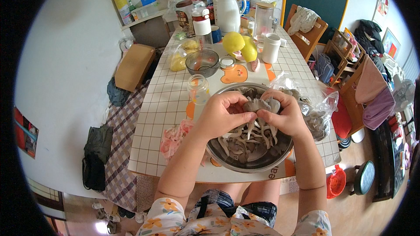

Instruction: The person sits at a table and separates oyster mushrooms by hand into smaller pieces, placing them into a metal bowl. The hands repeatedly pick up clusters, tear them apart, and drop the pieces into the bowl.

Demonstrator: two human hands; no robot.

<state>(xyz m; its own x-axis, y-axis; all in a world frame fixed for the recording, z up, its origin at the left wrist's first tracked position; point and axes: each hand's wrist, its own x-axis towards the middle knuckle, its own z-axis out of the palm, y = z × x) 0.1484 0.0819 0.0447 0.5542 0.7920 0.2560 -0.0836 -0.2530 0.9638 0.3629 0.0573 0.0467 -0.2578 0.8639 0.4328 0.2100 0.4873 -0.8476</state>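
Both hands are raised over a stainless steel bowl (216,150) near the table's front edge. Between them is a grey oyster mushroom piece (259,105), its frilled cap facing up. My left hand (226,111) pinches its left side with thumb and fingertips. On the other side my right hand (282,113) grips it the same way, and the two thumbs nearly meet. Torn mushroom strips (249,137) with pale stems lie in the bowl below. To the right, a clear plastic bag (316,118) holds more grey mushrooms, partly hidden by my right hand.
Left of the bowl are an open glass jar (198,88) and crumpled pink plastic (174,139). Behind stand a dark glass bowl (202,64), a peeled-open pomelo (239,46), a white canister (271,48) and a white thermos jug (228,11). Chairs (352,96) flank the table's right side.
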